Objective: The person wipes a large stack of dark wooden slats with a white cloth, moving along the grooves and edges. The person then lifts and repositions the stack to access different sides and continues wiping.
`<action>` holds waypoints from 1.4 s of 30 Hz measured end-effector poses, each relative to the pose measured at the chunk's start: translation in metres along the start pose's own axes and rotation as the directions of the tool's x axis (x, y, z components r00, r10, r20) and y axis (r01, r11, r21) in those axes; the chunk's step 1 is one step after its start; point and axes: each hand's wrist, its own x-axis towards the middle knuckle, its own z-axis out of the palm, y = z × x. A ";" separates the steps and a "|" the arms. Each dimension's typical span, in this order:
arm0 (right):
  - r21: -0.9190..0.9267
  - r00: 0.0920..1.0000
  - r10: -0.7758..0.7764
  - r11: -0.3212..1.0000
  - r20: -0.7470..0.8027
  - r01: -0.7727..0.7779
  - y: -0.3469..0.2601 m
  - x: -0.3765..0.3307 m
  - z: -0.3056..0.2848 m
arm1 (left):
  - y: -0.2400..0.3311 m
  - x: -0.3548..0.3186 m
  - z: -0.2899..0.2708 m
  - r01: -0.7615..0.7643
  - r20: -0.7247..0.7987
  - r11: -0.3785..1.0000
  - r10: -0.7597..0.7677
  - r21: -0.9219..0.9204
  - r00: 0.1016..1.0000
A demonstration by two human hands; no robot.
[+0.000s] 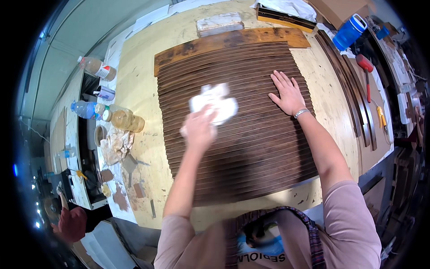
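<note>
A large dark brown wooden panel point(237, 154) with many narrow parallel ridges lies on the pale worktable. My left hand point(200, 129), smeared by motion, grips a crumpled white cloth point(217, 105) against the panel's left-centre surface. On the panel's right side my right hand point(287, 95) rests flat, fingers stretched out and spread, holding nothing. A lighter brown board point(190, 48) with dark blotches runs along the panel's far edge.
At the left stand several plastic bottles, one of yellowish liquid point(127, 121), beside a stained rag point(117, 144). A wrapped white block point(219, 23) sits at the back. To the right are dark wood strips point(354, 96), a blue jug point(349, 33) and a red mallet point(365, 65).
</note>
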 end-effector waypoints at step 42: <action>0.737 0.675 0.295 -0.300 0.676 -0.606 -0.124 -0.356 0.024 | -0.123 0.198 0.061 0.229 0.217 0.971 -0.237 0.063 0.947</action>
